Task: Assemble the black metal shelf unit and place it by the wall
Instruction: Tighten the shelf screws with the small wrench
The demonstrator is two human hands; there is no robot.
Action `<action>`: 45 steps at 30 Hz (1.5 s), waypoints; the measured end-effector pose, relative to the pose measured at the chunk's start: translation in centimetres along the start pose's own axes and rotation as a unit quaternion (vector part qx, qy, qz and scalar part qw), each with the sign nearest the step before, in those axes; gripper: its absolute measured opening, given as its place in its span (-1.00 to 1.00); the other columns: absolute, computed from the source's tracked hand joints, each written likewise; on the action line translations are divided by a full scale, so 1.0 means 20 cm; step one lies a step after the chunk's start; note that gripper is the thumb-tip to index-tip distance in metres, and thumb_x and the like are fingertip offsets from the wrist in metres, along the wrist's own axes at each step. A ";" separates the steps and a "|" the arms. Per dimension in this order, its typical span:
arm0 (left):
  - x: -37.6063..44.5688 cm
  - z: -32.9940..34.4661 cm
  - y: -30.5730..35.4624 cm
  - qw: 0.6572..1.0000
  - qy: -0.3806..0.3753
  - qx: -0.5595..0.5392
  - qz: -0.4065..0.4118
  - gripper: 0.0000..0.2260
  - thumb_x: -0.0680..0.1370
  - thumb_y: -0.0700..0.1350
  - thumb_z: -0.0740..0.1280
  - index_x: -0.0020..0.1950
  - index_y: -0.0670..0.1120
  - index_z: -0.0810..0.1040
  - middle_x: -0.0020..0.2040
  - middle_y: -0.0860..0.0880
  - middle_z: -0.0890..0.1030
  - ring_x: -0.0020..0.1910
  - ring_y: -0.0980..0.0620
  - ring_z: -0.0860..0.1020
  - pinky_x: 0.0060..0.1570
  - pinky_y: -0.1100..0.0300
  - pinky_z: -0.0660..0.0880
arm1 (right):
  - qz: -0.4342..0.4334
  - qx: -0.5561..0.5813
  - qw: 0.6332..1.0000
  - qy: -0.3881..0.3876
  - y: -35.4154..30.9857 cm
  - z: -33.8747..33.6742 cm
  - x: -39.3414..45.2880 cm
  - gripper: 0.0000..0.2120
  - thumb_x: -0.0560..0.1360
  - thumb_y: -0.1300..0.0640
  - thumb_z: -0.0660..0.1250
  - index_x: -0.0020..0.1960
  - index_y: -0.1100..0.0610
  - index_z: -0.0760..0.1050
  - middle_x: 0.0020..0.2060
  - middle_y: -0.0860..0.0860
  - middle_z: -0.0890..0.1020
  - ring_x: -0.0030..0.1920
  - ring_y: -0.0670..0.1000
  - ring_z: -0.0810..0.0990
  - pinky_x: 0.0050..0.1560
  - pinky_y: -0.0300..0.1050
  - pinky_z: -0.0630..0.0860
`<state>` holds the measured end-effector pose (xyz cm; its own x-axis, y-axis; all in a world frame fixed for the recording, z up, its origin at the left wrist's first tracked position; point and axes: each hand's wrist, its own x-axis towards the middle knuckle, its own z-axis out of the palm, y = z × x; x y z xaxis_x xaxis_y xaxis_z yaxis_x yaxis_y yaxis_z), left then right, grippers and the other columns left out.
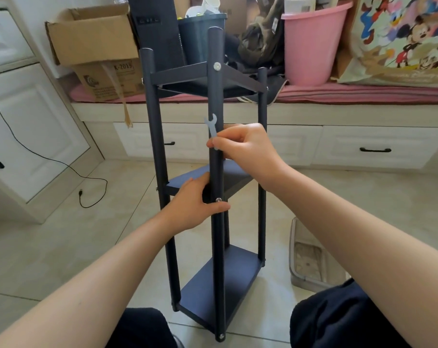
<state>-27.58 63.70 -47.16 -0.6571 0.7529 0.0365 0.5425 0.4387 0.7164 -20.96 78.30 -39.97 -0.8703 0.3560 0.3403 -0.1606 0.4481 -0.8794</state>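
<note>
Bracing the near post [216, 156], spanner [212, 128] ready.
Left hand [195, 202] wrapped round post beside middle bolt [219, 199], steadying; right hand [240, 144] above bolt, pinching spanner, likely for tightening.

I see the black metal shelf unit [214, 172] standing upright on the tiled floor. It has four round posts and three flat rectangular shelves: top [188, 72], middle [188, 180] and bottom [228, 280]. Silver bolt heads show on the nearest post [219, 259] at each shelf level. A small flat wrench [212, 128] is upright against that post, between top and middle shelves.
</note>
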 end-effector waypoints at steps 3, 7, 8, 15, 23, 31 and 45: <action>0.01 -0.03 -0.03 1.000 -0.008 -0.008 -0.005 -0.57 0.50 -0.01 0.51 0.26 0.18 0.40 0.09 0.31 0.51 0.10 0.27 0.52 -0.08 0.54 0.42 | 0.021 -0.024 0.999 -0.005 0.05 -0.05 -0.03 -0.90 0.53 0.15 0.41 -0.05 0.13 0.70 0.02 -0.07 0.60 0.16 -0.01 0.57 0.23 0.11 0.54; 0.02 -0.06 -0.05 1.000 -0.017 -0.012 -0.005 -0.55 0.49 0.03 0.51 0.29 0.21 0.40 0.11 0.39 0.48 0.12 0.37 0.47 -0.03 0.53 0.36 | 0.055 -0.062 0.995 -0.057 0.13 -0.13 -0.09 -0.87 0.55 0.13 0.37 -0.06 0.12 0.69 -0.18 -0.03 0.64 -0.10 -0.09 0.61 0.01 -0.08 0.62; 0.02 -0.06 -0.06 1.000 -0.020 -0.009 -0.003 -0.55 0.49 0.03 0.51 0.29 0.22 0.40 0.13 0.38 0.49 0.14 0.36 0.48 -0.02 0.53 0.37 | 0.063 -0.066 0.993 -0.078 0.15 -0.15 -0.11 -0.87 0.56 0.14 0.36 -0.07 0.13 0.68 -0.23 -0.01 0.64 -0.18 -0.12 0.61 -0.10 -0.15 0.62; 0.04 -0.09 -0.08 0.999 -0.046 0.004 0.003 -0.47 0.46 0.06 0.53 0.38 0.18 0.42 0.19 0.36 0.49 0.13 0.48 0.43 -0.04 0.56 0.35 | 0.140 -0.244 0.945 -0.168 0.37 -0.15 -0.29 -0.78 0.61 0.15 0.20 -0.19 0.01 0.50 -0.42 -0.06 0.64 -0.51 -0.16 0.55 -0.38 -0.24 0.50; 0.06 -0.11 -0.08 0.998 -0.028 0.060 -0.009 -0.63 0.48 0.10 0.50 0.20 0.23 0.43 0.26 0.21 0.53 0.43 0.03 0.38 0.48 -0.10 0.26 | 0.213 -0.177 0.950 -0.144 0.52 -0.02 -0.41 -0.87 0.63 0.16 0.24 -0.08 0.08 0.51 -0.34 -0.01 0.68 -0.46 -0.17 0.59 -0.40 -0.37 0.48; 0.07 -0.16 -0.13 0.999 -0.024 0.035 -0.028 -0.57 0.49 0.01 0.50 0.31 0.10 0.45 0.25 0.14 0.52 0.29 0.09 0.48 0.19 0.20 0.39 | 0.228 -0.045 0.967 -0.100 0.48 0.18 -0.35 -0.89 0.63 0.15 0.27 -0.06 0.05 0.53 -0.31 0.00 0.70 -0.38 -0.11 0.66 -0.29 -0.27 0.60; 0.07 -0.20 -0.18 0.999 -0.030 0.027 0.001 -0.59 0.41 0.00 0.58 0.08 0.29 0.44 0.17 0.24 0.56 0.19 0.32 0.48 0.13 0.35 0.40 | 0.219 0.016 0.971 -0.095 0.54 0.36 -0.35 -0.85 0.62 0.19 0.25 -0.04 0.10 0.59 -0.29 0.00 0.71 -0.32 -0.11 0.67 -0.27 -0.32 0.53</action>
<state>-32.52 61.20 -46.91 -0.6246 0.7809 -0.0060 0.5717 0.4624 0.6777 -19.93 74.65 -54.31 -0.9282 0.3473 -0.1338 0.2328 0.2612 -0.9368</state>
